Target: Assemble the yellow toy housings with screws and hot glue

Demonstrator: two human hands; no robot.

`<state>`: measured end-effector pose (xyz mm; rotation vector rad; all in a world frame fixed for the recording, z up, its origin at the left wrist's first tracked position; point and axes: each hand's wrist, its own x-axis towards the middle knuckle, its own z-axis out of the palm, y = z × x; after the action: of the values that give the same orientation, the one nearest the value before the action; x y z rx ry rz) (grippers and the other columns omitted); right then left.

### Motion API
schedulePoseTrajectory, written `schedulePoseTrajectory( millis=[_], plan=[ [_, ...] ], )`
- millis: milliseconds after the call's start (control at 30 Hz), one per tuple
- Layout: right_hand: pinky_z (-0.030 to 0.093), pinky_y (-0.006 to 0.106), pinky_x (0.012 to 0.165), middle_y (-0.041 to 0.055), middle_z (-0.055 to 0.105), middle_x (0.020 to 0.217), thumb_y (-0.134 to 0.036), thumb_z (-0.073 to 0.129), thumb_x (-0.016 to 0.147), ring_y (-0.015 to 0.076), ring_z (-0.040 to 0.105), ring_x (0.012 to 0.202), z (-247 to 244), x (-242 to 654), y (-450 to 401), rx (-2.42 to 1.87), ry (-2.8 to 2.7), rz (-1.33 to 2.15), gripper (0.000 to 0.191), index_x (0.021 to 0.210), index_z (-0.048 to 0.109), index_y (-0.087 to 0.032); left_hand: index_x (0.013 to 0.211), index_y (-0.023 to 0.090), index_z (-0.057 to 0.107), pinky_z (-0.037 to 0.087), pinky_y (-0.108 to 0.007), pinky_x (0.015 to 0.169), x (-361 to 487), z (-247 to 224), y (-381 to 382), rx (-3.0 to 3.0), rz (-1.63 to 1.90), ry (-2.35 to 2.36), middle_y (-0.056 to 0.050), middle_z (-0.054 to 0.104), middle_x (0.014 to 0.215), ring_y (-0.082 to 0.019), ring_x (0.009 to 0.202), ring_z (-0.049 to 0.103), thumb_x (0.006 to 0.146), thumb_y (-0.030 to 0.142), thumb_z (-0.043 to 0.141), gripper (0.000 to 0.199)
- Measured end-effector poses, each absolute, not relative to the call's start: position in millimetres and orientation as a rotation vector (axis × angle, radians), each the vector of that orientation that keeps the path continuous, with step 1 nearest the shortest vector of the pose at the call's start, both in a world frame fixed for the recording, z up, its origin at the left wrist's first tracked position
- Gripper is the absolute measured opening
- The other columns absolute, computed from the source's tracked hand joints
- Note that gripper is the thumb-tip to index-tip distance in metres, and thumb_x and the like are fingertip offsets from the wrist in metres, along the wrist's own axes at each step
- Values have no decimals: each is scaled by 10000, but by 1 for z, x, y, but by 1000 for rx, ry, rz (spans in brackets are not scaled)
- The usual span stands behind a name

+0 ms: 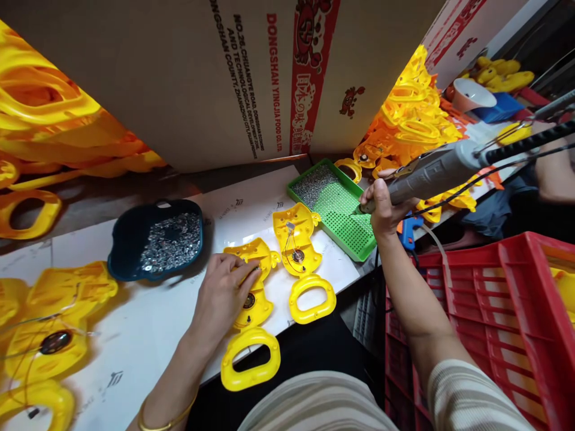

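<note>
My left hand (227, 290) is closed over the upper part of a yellow plastic toy shell (260, 308); its fingertips are pinched together, and what they hold there is hidden. A round speaker (248, 300) shows in that shell, with a loop handle below it. Beside it on the right lies a second open yellow shell (294, 239) with wires and a speaker inside. My right hand (381, 206) grips a grey electric screwdriver (426, 173), its tip pointing down over a green perforated tray (344, 230) with small screws (317, 185) heaped at the far end.
A dark blue dish (121, 245) of small metal parts stands left of my left hand. More wired yellow shells (54, 323) lie at far left. A large cardboard box (202, 90) walls off the back. A red crate (485, 299) stands at right, near another person's arm (554, 167).
</note>
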<state>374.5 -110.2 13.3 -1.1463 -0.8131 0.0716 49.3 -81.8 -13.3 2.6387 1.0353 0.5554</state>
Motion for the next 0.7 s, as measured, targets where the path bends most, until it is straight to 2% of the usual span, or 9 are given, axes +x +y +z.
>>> schedulePoseTrajectory(
  millis=[433,700],
  plan=[
    [414,227,381,-119,416,502,-513,693,728,69,459,351,9,377,-103,-1127,-771,93,352,843,529,-223,1000,124,749,443,-331,702,49,-11,-83,2632,540,1019,-87,598,800,-231,843,476,956,355,492,349],
    [415,231,387,-97,493,507,-416,669,789,83,484,364,14,376,-106,-1088,-892,75,246,925,598,-223,989,176,745,438,-328,684,52,-9,-82,2601,543,1022,-68,575,762,-223,822,472,947,345,513,290]
  ],
)
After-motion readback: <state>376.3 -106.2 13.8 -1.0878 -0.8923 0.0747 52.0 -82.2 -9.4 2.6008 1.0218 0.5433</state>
